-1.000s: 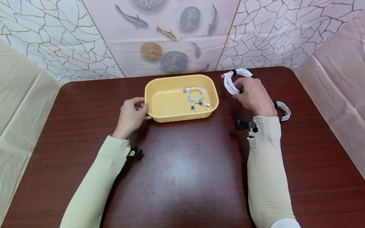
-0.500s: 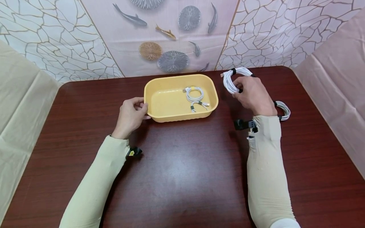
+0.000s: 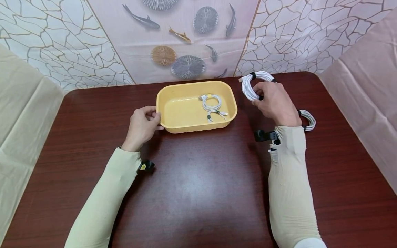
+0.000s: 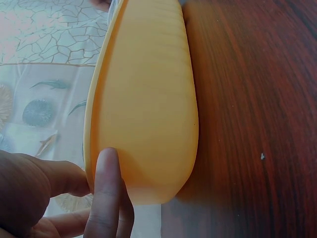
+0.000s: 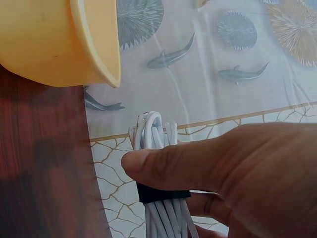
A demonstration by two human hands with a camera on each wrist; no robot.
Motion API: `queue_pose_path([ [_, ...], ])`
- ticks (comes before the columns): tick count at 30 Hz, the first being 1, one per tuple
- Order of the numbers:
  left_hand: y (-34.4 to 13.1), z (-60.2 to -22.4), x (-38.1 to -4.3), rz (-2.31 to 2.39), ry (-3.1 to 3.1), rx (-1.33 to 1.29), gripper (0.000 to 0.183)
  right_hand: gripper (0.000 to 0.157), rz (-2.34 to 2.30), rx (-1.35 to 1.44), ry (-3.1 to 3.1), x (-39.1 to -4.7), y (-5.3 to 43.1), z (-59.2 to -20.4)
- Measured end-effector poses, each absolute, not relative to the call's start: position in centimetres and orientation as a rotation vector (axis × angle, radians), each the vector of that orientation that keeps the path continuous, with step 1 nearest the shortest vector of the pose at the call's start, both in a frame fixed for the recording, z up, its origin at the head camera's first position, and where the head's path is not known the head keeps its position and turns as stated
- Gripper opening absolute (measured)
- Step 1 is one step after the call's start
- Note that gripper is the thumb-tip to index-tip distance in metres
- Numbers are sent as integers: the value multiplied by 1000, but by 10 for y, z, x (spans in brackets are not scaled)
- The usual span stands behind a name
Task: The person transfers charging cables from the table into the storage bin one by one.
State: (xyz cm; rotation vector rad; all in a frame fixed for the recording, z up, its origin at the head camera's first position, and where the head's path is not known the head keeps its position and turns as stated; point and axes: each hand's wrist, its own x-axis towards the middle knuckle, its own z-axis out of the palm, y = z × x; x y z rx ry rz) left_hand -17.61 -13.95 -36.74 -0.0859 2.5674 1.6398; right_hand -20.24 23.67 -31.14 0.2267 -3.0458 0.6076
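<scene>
A coiled white cable [image 3: 247, 89] with black straps is pinched between the thumb and fingers of my right hand [image 3: 276, 103], to the right of a yellow plastic tray [image 3: 186, 129]. The right wrist view shows my thumb pressed across the cable coil [image 5: 166, 218] near a black strap. My left hand [image 3: 142, 127] grips the tray's left end, thumb at the rim and fingers against the outer wall, as the left wrist view also shows. Inside the tray's right half lie a white cable coil [image 3: 212, 103] with a yellow tie and a smaller cable piece [image 3: 217, 113] with dark ties.
Another white cable coil [image 3: 308, 120] lies on the dark red wooden table [image 3: 198, 193], partly hidden behind my right wrist. Patterned cloth [image 3: 189, 44] hangs along the table's back edge, and plain fabric hangs at both sides.
My right hand has risen very slightly with the cable coil in its grip. My left hand and the tray look the same apart from a tiny camera shift.
</scene>
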Motion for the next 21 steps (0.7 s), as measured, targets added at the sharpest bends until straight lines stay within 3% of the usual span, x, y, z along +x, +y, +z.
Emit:
queue_pose_path([
  [21, -140, -367, -175, 1604, 2576, -103, 38, 25, 600, 272, -3030, -201, 229, -309],
])
